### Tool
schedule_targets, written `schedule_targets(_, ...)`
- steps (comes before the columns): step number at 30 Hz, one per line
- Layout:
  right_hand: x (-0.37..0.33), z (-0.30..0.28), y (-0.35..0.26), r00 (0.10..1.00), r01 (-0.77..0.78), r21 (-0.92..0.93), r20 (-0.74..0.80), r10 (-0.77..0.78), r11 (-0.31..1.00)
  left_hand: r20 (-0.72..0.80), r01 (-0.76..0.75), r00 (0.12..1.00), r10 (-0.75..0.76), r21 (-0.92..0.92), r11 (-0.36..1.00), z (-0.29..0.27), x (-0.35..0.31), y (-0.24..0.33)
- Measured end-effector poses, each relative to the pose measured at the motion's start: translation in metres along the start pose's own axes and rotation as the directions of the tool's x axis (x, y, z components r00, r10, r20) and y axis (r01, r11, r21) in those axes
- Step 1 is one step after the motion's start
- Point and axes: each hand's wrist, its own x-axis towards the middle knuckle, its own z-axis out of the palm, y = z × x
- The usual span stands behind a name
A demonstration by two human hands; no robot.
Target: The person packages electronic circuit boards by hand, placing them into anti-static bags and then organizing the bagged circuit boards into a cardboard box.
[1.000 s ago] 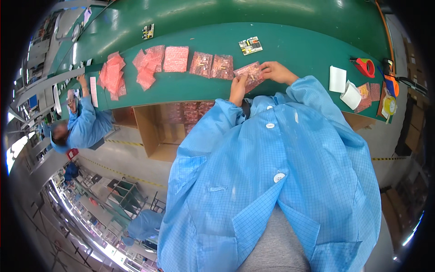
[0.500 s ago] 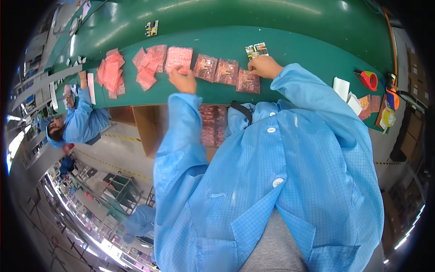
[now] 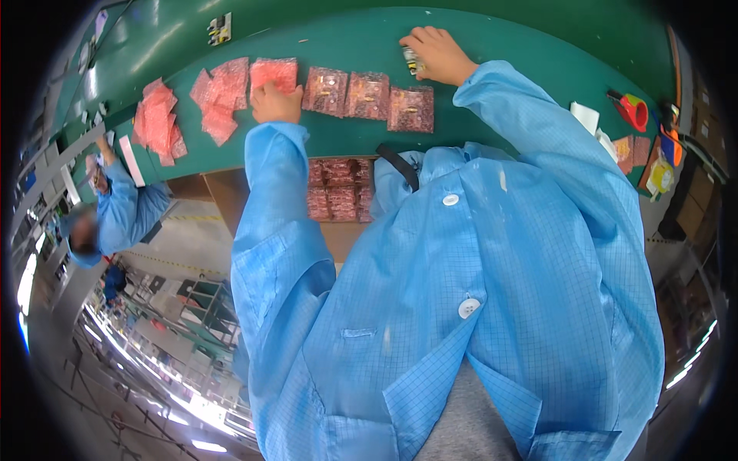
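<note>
My right hand [image 3: 442, 58] reaches over the far part of the table, its fingers curled round a small circuit board [image 3: 413, 61]; most of the board is hidden under the hand. My left hand [image 3: 277, 104] has its fingers pinched at the near edge of a flat pink bubble-wrap bag [image 3: 275, 71]. Between my hands lie three pink bubble-wrap bags with circuit boards inside: one [image 3: 325, 91] beside my left hand, a middle one [image 3: 367, 95], and the rightmost [image 3: 411, 108], nearest to me.
Loose pink bags lie left in two piles [image 3: 224, 96] [image 3: 159, 121]. Another circuit board [image 3: 219, 28] sits far left. Below the table edge, an open cardboard box [image 3: 338, 234] holds packed pink bags. Red-handled scissors [image 3: 633, 111] and white paper [image 3: 584, 116] are right. A co-worker [image 3: 127, 207] sits left.
My right hand has moved away from the rightmost filled bag, up and onto the circuit board, which it now covers. My left hand stays at the pink bag. The view has shifted.
</note>
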Motion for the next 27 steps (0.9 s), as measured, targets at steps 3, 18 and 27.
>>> schedule_targets(3,-0.001,-0.003,0.005,0.986,-0.159,0.072,0.065,0.154,0.985,0.073,0.014,0.997,-0.011,-0.040,0.999,0.003,0.007,-0.002)
schedule_targets(18,-0.112,-0.003,0.056,0.627,-0.486,0.869,0.274,0.729,0.091,0.140,-0.089,0.984,0.114,-0.174,0.981,-0.009,0.009,-0.033)
schedule_targets(27,-0.165,0.003,0.026,0.630,-0.417,0.880,0.460,0.626,-0.227,-0.261,-0.373,0.903,0.342,-0.081,0.924,-0.042,0.009,0.034)
